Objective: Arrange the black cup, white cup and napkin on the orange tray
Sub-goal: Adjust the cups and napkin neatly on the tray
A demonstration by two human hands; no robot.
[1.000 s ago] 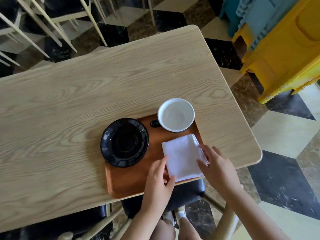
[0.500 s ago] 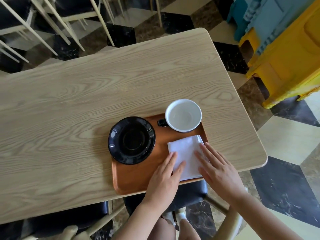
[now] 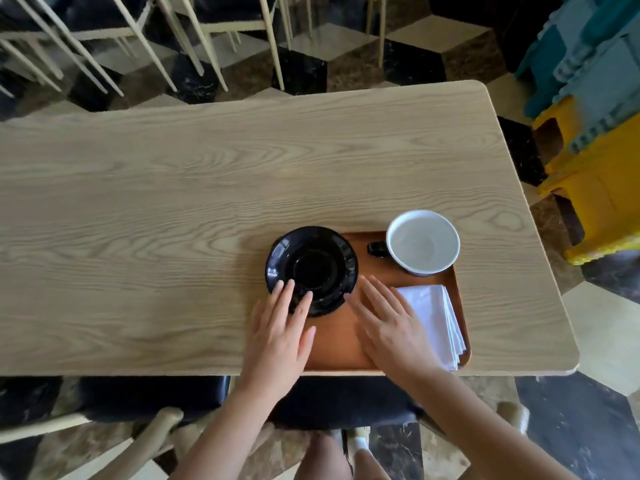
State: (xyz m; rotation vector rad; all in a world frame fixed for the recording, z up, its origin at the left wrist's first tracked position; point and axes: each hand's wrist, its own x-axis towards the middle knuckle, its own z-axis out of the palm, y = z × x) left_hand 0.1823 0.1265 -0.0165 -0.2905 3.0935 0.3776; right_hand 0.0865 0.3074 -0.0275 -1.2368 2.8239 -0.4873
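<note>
Both hands are off the napkin (image 3: 431,322) now; half a second ago they were pressing it flat, so the fold looks settled. It lies at the right near corner of the orange tray (image 3: 334,351), its edge close against the tray's right rim. The left hand (image 3: 277,336) is spread wide, fingers flat, tips over the near rim of the black cup (image 3: 311,270), holding nothing. The right hand (image 3: 388,323) is open and flat too, on bare tray just beside the napkin, overlapping its left edge. The white cup (image 3: 423,241) stands at the far right corner, its dark handle pointing left.

All 3 things are on the tray, though the black cup overhangs the left rim. The tray itself sits right at the near edge of the bench (image 3: 173,209), so nudge away, not toward. Plenty of open bench left and beyond.
</note>
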